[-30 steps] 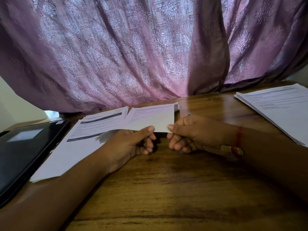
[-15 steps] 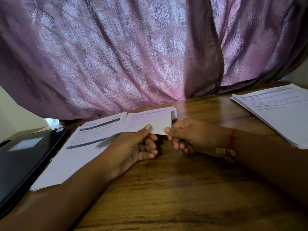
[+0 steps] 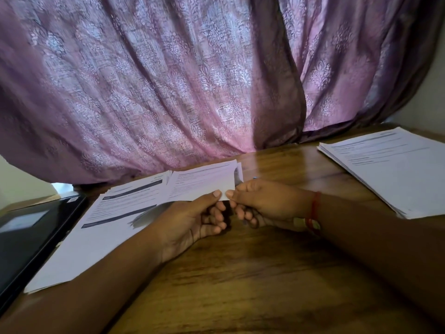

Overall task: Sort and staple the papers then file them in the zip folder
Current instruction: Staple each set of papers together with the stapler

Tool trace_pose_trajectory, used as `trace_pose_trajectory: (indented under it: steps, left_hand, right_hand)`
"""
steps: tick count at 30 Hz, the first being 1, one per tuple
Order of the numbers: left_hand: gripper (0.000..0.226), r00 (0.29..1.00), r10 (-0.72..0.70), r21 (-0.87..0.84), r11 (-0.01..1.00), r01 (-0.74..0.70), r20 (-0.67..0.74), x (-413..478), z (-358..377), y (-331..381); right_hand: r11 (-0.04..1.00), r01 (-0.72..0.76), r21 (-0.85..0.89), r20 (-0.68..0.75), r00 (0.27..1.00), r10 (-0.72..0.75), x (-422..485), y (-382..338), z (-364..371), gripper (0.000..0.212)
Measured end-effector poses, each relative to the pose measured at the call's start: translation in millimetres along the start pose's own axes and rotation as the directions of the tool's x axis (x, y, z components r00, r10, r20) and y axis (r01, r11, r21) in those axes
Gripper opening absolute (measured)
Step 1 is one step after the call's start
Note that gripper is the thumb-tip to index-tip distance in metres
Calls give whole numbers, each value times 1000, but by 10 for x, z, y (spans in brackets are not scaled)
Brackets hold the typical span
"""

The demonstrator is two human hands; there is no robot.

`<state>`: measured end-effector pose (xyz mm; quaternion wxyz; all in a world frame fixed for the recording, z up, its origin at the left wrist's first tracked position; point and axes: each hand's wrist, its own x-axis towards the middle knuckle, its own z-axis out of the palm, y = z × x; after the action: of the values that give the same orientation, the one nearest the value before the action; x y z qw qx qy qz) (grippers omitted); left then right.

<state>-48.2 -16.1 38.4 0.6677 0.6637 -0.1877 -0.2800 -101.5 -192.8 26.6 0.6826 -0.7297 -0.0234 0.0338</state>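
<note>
While both hands meet over the middle of the wooden table (image 3: 240,273), the job looks to be in its sorting stage. The left hand (image 3: 190,220) pinches the near edge of a small sheaf of printed sheets (image 3: 202,182), thumb on top and fingers curled beneath; the right hand (image 3: 262,203) pinches the same sheaf at its near right corner, thumb tip almost touching the left thumb. The sheaf is raised slightly off the table.

Left of the held sheaf, and partly under it, a stack of papers with dark header bars (image 3: 106,220) lies flat. Further left again sits a dark flat case (image 3: 31,237), possibly the zip folder, though no zip shows. Well to the right of the sheaf lies a second stack of printed papers (image 3: 395,169).

I judge that some sorting is done, given the two separate stacks. No stapler is in view, no staple can be made out, and nothing appears filed, so stapling and filing seemingly remain.

Print is present on every sheet, but it is too small and blurred to read.
</note>
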Motion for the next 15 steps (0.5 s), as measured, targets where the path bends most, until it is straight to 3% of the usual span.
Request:
trace_pose_trajectory:
  steps: [8, 15]
  left_hand:
    - [25, 1000, 26, -15, 1000, -26, -15, -1, -31, -49]
    - [25, 999, 35, -19, 999, -35, -18, -9, -30, -64]
  right_hand:
    - [993, -80, 88, 104, 992, 71, 7, -20, -84, 25]
    - [996, -87, 16, 113, 990, 85, 1, -26, -105, 22]
